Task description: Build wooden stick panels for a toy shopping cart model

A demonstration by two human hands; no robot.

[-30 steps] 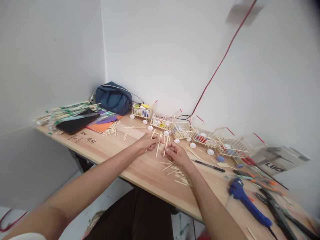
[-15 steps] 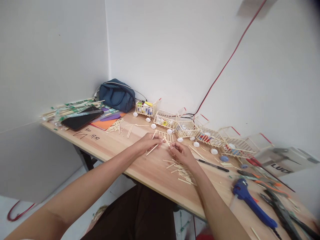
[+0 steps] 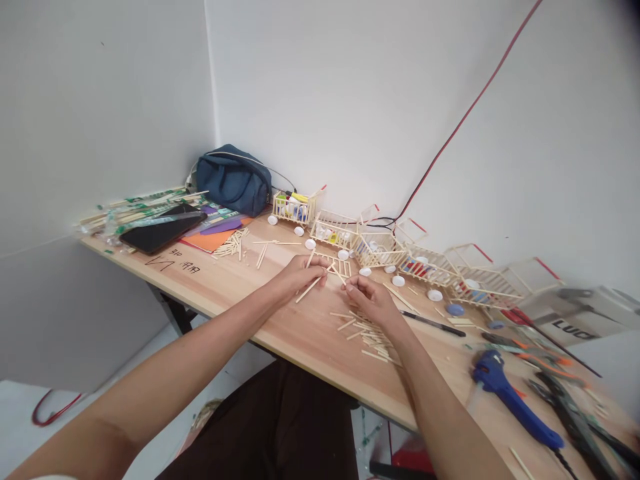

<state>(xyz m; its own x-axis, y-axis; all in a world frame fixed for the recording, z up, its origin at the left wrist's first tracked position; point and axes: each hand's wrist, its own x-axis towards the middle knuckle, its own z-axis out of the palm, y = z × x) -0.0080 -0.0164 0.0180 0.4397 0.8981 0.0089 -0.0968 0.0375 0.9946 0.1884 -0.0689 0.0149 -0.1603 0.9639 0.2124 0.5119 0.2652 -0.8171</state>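
Blue is the glue gun (image 3: 515,400), lying at the near right of my wooden worktop (image 3: 310,333). It is not in my hands. Some dark tools (image 3: 575,420) lie to the right of it. A bit farther off and to the left is a messy pile of short sticks (image 3: 373,337), with a pen (image 3: 434,323) to its right.

Past the pile, my right hand (image 3: 367,293) pinches one thin stick (image 3: 339,275) with the thumb and fingers. To the left of it, my left hand (image 3: 303,275) pinches a pale stick (image 3: 309,291) that pokes out to the near side. Another bit pokes out on the far side, but I cannot tell if it is the same stick. The stick ends come close together between my hands, and I cannot tell if they touch.

I think this is the step of fitting the sticks to each other. The next move seems to call for soft, steady fingers and ends that line up well, because thin sticks could slip or snap.

Just past my hands, a little ladder of sticks (image 3: 346,269) lies flat. Farther still is a row of stick carts (image 3: 335,230) with round wheels. At the far left sits a soft bag (image 3: 234,180).
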